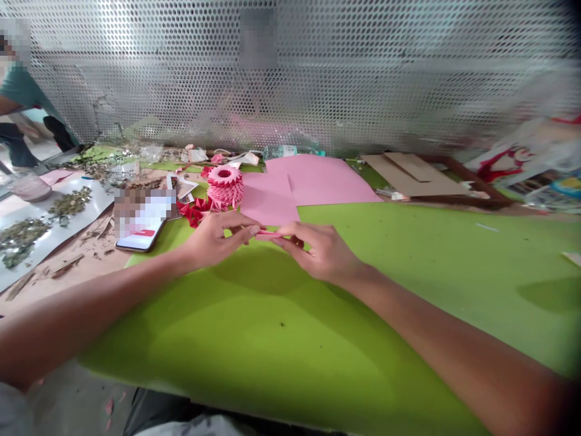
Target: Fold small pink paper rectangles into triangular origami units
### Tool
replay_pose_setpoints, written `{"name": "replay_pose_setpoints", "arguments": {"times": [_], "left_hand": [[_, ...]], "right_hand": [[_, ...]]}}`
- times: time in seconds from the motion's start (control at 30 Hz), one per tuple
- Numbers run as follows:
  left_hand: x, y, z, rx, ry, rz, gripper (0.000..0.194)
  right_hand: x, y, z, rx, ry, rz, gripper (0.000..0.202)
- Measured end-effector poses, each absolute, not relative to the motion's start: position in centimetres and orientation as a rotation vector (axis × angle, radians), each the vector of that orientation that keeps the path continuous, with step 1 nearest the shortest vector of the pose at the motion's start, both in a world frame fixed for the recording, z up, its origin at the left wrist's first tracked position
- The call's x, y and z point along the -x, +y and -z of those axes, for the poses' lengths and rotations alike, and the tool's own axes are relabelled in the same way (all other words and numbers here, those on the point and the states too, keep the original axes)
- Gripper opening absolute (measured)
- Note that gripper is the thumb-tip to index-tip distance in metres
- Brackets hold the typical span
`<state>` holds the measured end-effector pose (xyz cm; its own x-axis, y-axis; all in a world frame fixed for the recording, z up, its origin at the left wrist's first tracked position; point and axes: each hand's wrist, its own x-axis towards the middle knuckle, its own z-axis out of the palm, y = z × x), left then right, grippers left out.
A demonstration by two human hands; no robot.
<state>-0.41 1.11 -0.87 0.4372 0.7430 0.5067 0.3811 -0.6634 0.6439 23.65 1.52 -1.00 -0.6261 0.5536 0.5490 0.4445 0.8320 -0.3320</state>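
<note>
Between both hands a small folded strip of pink paper (pixel 267 235) is held level above the green tabletop (pixel 290 339). My left hand (pixel 222 238) pinches its left end between thumb and fingers. At the other end, my right hand (pixel 315 248) is closed on it the same way. Just behind the left hand stands a ring-shaped stack of folded pink paper (pixel 224 184), with red folded paper pieces (pixel 195 210) beside it. Pink paper sheets (pixel 322 180) lie flat beyond the hands. Fingers partly hide the strip's ends.
A phone (pixel 143 227) rests left of my left forearm, near dried plant bits on a white sheet (pixel 91 212). Cardboard pieces (pixel 413 172) lie at the back right. A plastic bottle (pixel 290 151) lies along the perforated metal panel (pixel 318 79). Another person (pixel 27 103) is at far left.
</note>
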Motion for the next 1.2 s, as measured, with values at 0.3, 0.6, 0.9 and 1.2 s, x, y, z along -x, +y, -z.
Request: {"name": "replay_pose_setpoints", "arguments": {"times": [0.3,0.6,0.9,1.2], "left_hand": [[0.2,0.9,1.2,-2.555,0.918,-1.209,0.014],[0.1,0.8,1.6,-2.635,1.038,-1.249,0.012],[1.3,2.3,1.5,-2.893,1.049,-1.050,0.018],[1.9,2.2,1.6,-3.019,0.760,-0.493,0.032]], "right_hand": [[-22.8,0.9,1.3,0.790,-2.302,-0.343,0.026],[-20.7,-1.6,0.6,1.036,-2.205,-0.282,0.032],[-22.6,0.8,1.2,0.886,-2.406,0.162,0.015],[-23.4,1.6,1.0,0.869,-2.701,0.008,0.018]]}}
